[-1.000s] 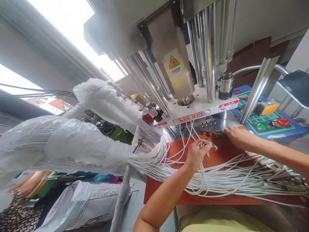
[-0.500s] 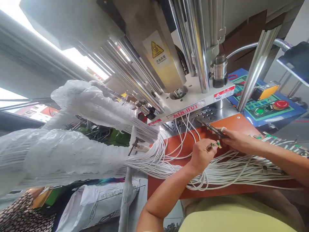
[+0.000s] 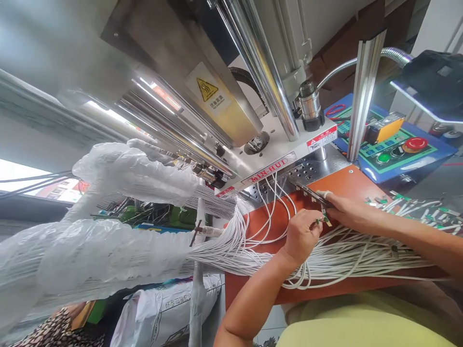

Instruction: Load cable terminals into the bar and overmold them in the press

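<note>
Machine: we have the tall press (image 3: 231,111) ahead of us, its MIN-HUI label (image 3: 269,169) facing us above a perforated steel plate (image 3: 316,168).
Wrapping: to our left, cloudy plastic (image 3: 90,250) covers thick bundles of white cables (image 3: 231,246).
Worktop: the orange-red worktop (image 3: 343,180) lies in front of us, against the steel plate.
Cables: we see them fan out across the worktop to a pile of green-and-metal ends on the right; a few more loop down from under the press front.
Control box: on our far right, the blue box (image 3: 412,161) carries a red button (image 3: 415,143) and a green one.
Hands: our left hand (image 3: 303,231) is closed, its fingertips pinching small connectors (image 3: 326,220) above the cables; our right hand (image 3: 345,209) grips the near end of a bar, fingers bent round it.
Bar: we have this slim dark metal bar (image 3: 311,193) slanting from the right hand toward the plate's edge.
Connectors: green with metal tips, they sit just beside the right hand.
</note>
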The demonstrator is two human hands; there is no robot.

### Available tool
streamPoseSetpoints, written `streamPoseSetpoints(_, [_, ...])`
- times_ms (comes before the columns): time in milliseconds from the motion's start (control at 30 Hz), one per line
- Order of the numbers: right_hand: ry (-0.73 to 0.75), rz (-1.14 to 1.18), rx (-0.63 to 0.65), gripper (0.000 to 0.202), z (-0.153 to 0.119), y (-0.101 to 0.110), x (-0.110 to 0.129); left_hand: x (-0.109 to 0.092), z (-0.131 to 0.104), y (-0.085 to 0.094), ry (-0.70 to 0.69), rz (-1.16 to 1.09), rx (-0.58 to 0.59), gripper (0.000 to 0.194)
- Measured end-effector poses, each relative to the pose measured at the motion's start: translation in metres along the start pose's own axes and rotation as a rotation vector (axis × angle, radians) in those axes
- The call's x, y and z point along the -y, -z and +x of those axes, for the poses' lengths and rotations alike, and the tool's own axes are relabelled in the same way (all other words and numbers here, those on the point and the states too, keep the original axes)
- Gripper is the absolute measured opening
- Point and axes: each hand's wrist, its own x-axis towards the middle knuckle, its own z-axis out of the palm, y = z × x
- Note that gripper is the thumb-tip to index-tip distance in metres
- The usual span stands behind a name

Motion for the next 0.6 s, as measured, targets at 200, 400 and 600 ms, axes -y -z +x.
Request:
streamPoseSetpoints(200, [-0.01, 0.018, 0.02, 0.004, 0.0004, 0.0006, 0.0003, -0.0019, 0.0001, 0.003, -0.036, 0.04, 0.003, 0.026])
streamPoseSetpoints(400, [-0.013, 0.012, 0.036, 0.009, -0.0026, 0.0051, 0.0055, 0.0, 0.0008, 0.0025, -0.049, 0.045, 0.023, 0.026])
streamPoseSetpoints(600, [-0.009, -0.107, -0.04, 0.029, -0.0046, -0.0007, 0.0081, 0.0005, 0.004, 0.0019, -0.019, 0.014, 0.015, 0.023])
